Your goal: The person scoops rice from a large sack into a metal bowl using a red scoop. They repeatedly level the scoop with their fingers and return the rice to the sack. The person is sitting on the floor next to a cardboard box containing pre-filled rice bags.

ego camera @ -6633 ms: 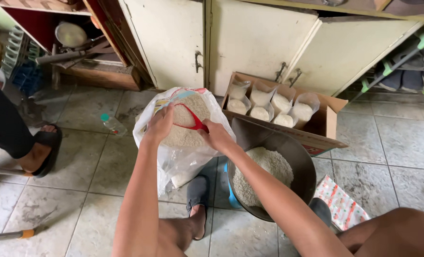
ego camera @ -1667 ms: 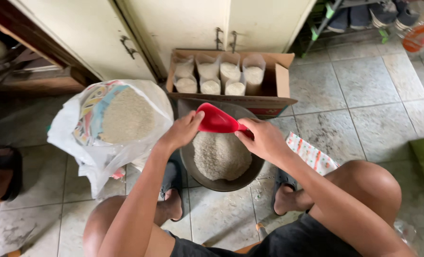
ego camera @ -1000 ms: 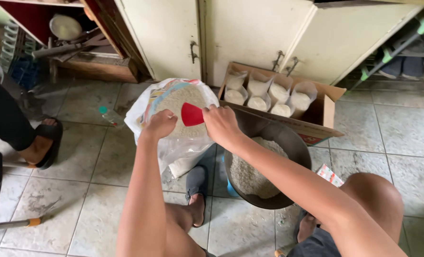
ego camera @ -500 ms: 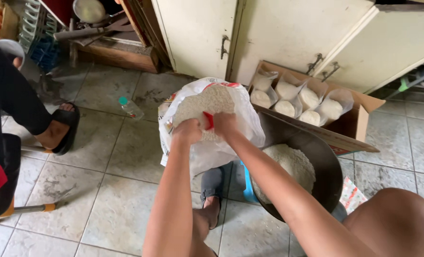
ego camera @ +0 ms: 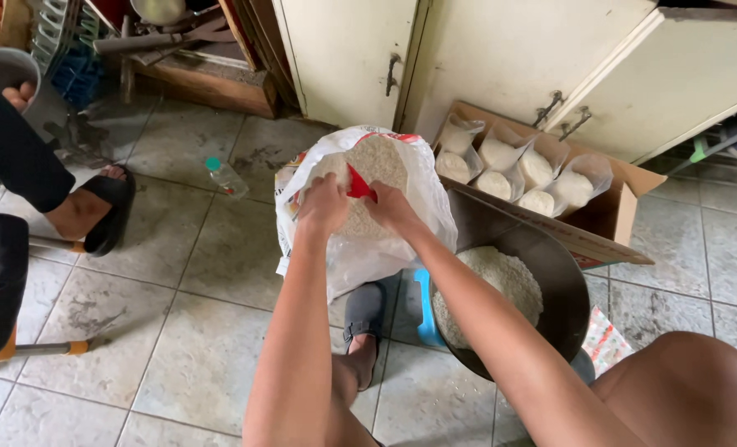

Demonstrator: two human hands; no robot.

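Both hands work inside the mouth of the white sack [ego camera: 360, 223] of rice: the right hand [ego camera: 392, 207] is closed around a red scoop [ego camera: 358, 184], most of it buried behind the fingers; the left hand [ego camera: 323, 205] lies curled on the near left rim, though whether it pinches the plastic or only presses on it I cannot tell. That sack stands on the tiled floor [ego camera: 178, 331], left of the dark round pan [ego camera: 542, 281], which is already part-filled with rice; beyond the pan, a cardboard box [ego camera: 617, 215] holds filled clear bags. To scoop well, I judge, the rim should be held wide and low so the plastic does not fold over the scoop; the scoop should go in shallow and come up level; the pan sits close on the right, so a short, steady carry would spill least.
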